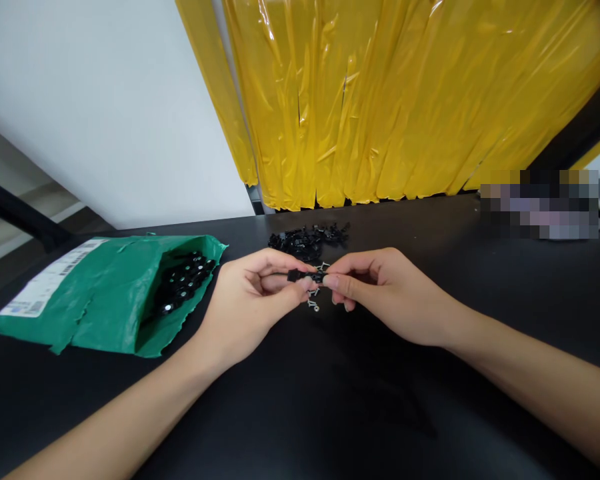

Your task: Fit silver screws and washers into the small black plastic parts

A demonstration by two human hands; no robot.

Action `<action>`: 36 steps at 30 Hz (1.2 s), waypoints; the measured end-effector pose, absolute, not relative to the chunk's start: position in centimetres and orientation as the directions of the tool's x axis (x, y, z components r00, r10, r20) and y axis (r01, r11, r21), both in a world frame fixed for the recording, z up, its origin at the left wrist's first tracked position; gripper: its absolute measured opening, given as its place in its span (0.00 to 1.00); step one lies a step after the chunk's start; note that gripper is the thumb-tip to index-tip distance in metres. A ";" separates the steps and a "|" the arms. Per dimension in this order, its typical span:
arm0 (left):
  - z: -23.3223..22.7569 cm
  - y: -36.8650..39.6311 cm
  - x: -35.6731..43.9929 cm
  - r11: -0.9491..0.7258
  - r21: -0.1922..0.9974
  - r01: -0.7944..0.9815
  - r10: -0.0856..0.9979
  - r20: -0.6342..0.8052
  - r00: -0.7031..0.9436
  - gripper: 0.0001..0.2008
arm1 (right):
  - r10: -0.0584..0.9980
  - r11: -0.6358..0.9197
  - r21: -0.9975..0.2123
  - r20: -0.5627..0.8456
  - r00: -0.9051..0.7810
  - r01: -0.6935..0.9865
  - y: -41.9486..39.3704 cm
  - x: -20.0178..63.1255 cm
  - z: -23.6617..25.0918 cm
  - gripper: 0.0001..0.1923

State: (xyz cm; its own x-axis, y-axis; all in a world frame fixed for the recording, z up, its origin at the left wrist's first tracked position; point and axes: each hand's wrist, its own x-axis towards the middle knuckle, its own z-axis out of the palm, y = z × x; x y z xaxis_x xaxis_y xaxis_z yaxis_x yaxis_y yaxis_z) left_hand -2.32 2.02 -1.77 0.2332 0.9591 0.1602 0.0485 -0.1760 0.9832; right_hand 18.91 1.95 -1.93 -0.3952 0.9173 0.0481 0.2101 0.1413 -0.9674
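Over the middle of the dark table, my left hand (pixel 253 293) pinches a small black plastic part (pixel 300 274) between thumb and fingers. My right hand (pixel 380 287) is closed at the part's right end, its thumb and forefinger pressed together there. Whether a separate small piece sits in the right fingertips is too small to tell. Just below and behind the fingers lie several small silver screws (pixel 314 305), partly hidden by the hands. Beyond them is a loose heap of small black parts (pixel 310 240).
A torn green mailing bag (pixel 105 300) with a white label lies at the left, its mouth showing many black pieces with shiny round spots. Yellow plastic sheeting (pixel 360 107) hangs behind the black table (pixel 320 413). A blurred-out object (pixel 540 205) rests at the far right.
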 end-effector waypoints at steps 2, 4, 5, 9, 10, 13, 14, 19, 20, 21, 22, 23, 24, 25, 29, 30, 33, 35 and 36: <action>-1.7 2.1 -2.3 -0.187 0.982 0.036 0.955 0.173 0.241 0.06 | 0.914 0.141 -0.971 0.054 -0.402 0.191 1.9 19.0 -1.9 0.10; -1.6 2.1 -2.5 -0.203 0.979 0.007 0.945 0.194 0.263 0.09 | 0.915 0.145 -0.972 0.061 -0.399 0.185 1.8 19.0 -1.9 0.10; -1.6 2.1 -2.6 -0.208 0.978 -0.013 0.937 0.203 0.284 0.10 | 0.918 0.146 -0.972 0.065 -0.391 0.182 1.8 19.0 -1.9 0.10; -1.7 2.1 -3.3 -0.159 0.982 -0.104 0.902 0.188 0.388 0.07 | 0.933 0.144 -0.974 0.075 -0.352 0.174 1.8 18.9 -1.8 0.12; -1.7 2.1 -3.4 -0.140 0.983 -0.122 0.898 0.178 0.401 0.07 | 0.936 0.145 -0.973 0.077 -0.344 0.177 1.7 18.9 -1.8 0.12; -1.6 2.1 -3.3 -0.123 0.984 -0.129 0.908 0.164 0.386 0.07 | 0.940 0.169 -0.960 0.089 -0.331 0.222 1.7 18.8 -1.7 0.14; -1.6 2.1 -3.2 -0.124 0.985 -0.118 0.914 0.160 0.374 0.06 | 0.939 0.184 -0.951 0.096 -0.330 0.248 1.7 18.8 -1.7 0.15; -1.5 2.3 -2.9 -0.121 0.990 -0.074 0.939 0.138 0.315 0.06 | 0.919 0.271 -0.915 0.154 -0.362 0.297 1.6 18.9 -1.8 0.16; -1.5 2.3 -2.9 -0.122 0.990 -0.069 0.941 0.138 0.308 0.07 | 0.915 0.278 -0.915 0.160 -0.372 0.292 1.6 18.9 -1.9 0.15; -1.5 2.3 -2.9 -0.123 0.990 -0.062 0.941 0.136 0.308 0.07 | 0.912 0.279 -0.916 0.160 -0.377 0.287 1.6 19.0 -1.9 0.15; -1.5 2.4 -2.9 -0.124 0.991 -0.050 0.941 0.133 0.310 0.07 | 0.912 0.277 -0.916 0.156 -0.379 0.289 1.6 19.0 -2.0 0.14; -1.4 2.3 -2.9 -0.122 0.992 -0.031 0.942 0.126 0.311 0.07 | 0.913 0.273 -0.916 0.150 -0.379 0.294 1.5 18.9 -2.1 0.14; -1.4 2.3 -2.8 -0.123 0.992 -0.007 0.943 0.119 0.311 0.08 | 0.914 0.270 -0.915 0.146 -0.379 0.299 1.5 18.9 -2.2 0.13; -1.3 2.3 -2.8 -0.128 0.992 0.022 0.944 0.114 0.310 0.08 | 0.914 0.269 -0.915 0.145 -0.379 0.301 1.4 18.8 -2.2 0.13; -1.5 2.1 -2.4 -0.189 0.975 0.117 0.944 0.147 0.294 0.09 | 0.906 0.285 -0.911 0.155 -0.393 0.298 1.3 18.4 -2.4 0.12; -1.5 2.0 -2.3 -0.205 0.971 0.126 0.944 0.162 0.287 0.09 | 0.903 0.296 -0.906 0.162 -0.399 0.302 1.3 18.4 -2.4 0.12; -1.7 2.0 -2.1 -0.237 0.962 0.133 0.947 0.199 0.252 0.11 | 0.885 0.355 -0.873 0.199 -0.420 0.334 1.3 18.3 -2.5 0.12; -1.6 1.9 -2.0 -0.250 0.957 0.145 0.949 0.213 0.231 0.12 | 0.872 0.399 -0.848 0.232 -0.431 0.350 1.3 18.3 -2.6 0.12; -1.6 1.8 -2.0 -0.254 0.955 0.153 0.950 0.217 0.224 0.12 | 0.866 0.412 -0.841 0.244 -0.436 0.350 1.3 18.3 -2.6 0.12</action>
State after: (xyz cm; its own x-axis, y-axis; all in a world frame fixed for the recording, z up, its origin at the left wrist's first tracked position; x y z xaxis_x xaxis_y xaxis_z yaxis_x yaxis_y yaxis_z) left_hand -1.98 1.82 -1.57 0.2243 0.9501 0.2168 0.1530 -0.2540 0.9550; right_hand 18.33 1.32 -2.60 -0.4359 0.8664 0.2436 0.3497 0.4125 -0.8412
